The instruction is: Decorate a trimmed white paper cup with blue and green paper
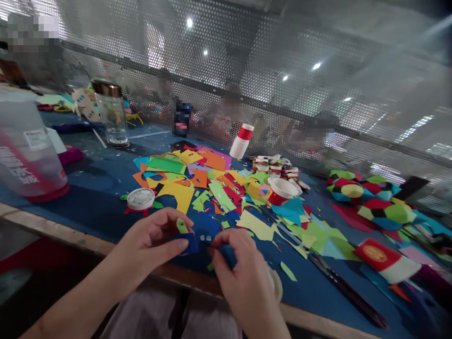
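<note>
My left hand (165,235) is closed on a small folded blue paper piece (191,243), thumb in front. A light green paper tab (182,226) with dark marks stands up from the fingers. Just to its right, my right hand (236,259) has thumb and forefinger pinched together; anything between them is too small to make out. Two small pale dots (205,238) show between the hands, above the blue tabletop (106,197). Left of my hands sits a round white disc (141,199) with red and green paper bits around it.
Coloured paper scraps (212,179) cover the middle. Dark-handled scissors (349,287) lie right, near a red-and-white paper cup (384,259). Another paper cup (281,190) and stacked cups (242,141) stand behind. Left are a glass bottle (113,115) and a large plastic cup (31,150).
</note>
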A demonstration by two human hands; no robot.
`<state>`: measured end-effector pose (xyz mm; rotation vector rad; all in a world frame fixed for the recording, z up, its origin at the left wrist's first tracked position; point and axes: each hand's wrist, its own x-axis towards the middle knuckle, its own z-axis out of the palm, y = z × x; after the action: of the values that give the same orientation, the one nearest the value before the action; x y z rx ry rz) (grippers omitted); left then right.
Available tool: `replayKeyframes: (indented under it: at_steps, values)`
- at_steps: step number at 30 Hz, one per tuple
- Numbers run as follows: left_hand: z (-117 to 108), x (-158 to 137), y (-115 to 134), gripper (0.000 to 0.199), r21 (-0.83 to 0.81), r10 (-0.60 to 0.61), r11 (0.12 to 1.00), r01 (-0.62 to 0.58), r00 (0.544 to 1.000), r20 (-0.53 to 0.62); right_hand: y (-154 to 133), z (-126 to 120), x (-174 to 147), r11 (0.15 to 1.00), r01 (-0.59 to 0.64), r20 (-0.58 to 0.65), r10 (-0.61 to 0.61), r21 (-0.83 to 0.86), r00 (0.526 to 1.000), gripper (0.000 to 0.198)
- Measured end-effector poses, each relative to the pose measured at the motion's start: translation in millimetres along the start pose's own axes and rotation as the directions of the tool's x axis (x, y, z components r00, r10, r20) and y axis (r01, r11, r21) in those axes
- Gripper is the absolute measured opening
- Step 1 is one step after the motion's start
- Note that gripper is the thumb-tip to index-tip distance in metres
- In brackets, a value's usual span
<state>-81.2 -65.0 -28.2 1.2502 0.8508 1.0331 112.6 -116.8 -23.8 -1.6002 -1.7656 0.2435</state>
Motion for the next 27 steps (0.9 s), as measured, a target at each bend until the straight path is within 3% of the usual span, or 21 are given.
replayKeyframes:
  at_steps: [3, 6, 8, 12, 14, 16, 22, 27]
  values:
    - [7.7, 4.3, 3.2, 0.026, -0.227, -0.047, 0.973, 0.037, 0.998, -0.040, 0.8, -7.5, -0.6, 0.985, 0.010, -0.176, 0.021, 0.174, 0.984, 0.009]
    - [13.0, 10.6, 3.0, 0.034, -0.344, -0.090, 0.937, 0.055, 0.992, -0.087, 0.9, -8.0, -4.4, 0.934, -0.069, -0.270, 0.172, 0.351, 0.947, 0.016]
    - [16.8, 13.2, 3.9, 0.039, -0.369, -0.105, 0.927, 0.067, 0.991, -0.084, 0.1, -5.5, -7.9, 0.856, -0.112, -0.258, 0.274, 0.504, 0.926, 0.012]
    - [26.3, 9.7, 8.3, 0.040, -0.379, -0.114, 0.922, 0.081, 0.991, -0.067, -4.0, -1.1, -13.5, 0.580, -0.147, -0.102, 0.374, 0.801, 0.922, 0.019]
    - [30.5, 5.8, 9.6, 0.036, -0.364, -0.111, 0.927, 0.087, 0.993, -0.045, -6.4, -0.7, -14.4, 0.468, -0.163, -0.036, 0.389, 0.869, 0.921, 0.020]
    - [33.0, 2.8, 9.1, 0.029, -0.331, -0.090, 0.940, 0.078, 0.996, -0.020, -7.7, -0.8, -13.9, 0.413, -0.166, -0.015, 0.402, 0.896, 0.915, 0.020]
    - [30.7, 1.6, 4.0, 0.012, -0.256, -0.002, 0.966, 0.038, 0.990, 0.139, -4.4, -0.3, -11.2, 0.455, -0.194, -0.015, 0.417, 0.869, 0.909, 0.021]
    - [29.6, 0.1, 8.2, 0.016, -0.107, 0.013, 0.994, 0.001, 0.991, 0.131, -5.0, 2.0, -14.6, 0.500, -0.202, -0.021, 0.404, 0.842, 0.914, 0.021]
